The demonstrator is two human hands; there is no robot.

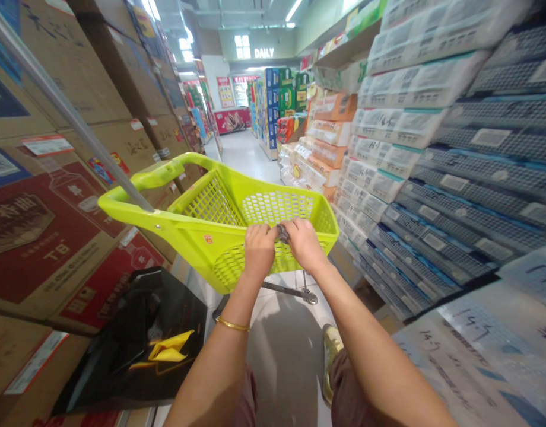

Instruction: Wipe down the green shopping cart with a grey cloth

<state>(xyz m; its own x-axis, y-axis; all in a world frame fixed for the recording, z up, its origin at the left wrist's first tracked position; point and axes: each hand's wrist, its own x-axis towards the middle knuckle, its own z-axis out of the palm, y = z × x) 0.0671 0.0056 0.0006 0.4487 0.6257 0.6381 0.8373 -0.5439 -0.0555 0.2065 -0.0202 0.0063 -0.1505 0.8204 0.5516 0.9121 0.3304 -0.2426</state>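
Note:
A lime-green plastic shopping cart (184, 222) stands at an angle ahead of me, its basket empty and its handle to the left. Both my hands are at the near side rim. My left hand (259, 249) has its fingers closed at the rim, its thumb against a small dark, crumpled cloth (282, 233). From the other side, my right hand (305, 242) closes on the same cloth, fingers curled over the rim. Most of the cloth is hidden by the fingers.
Stacked cartons (50, 237) wall the left side, with a black bag (135, 344) holding something yellow below them. Wrapped paper packs (402, 118) and blue-grey packs (469, 178) rise on the right. A metal pole (77, 112) slants to the cart. Beyond, the aisle floor (246, 154) leads away.

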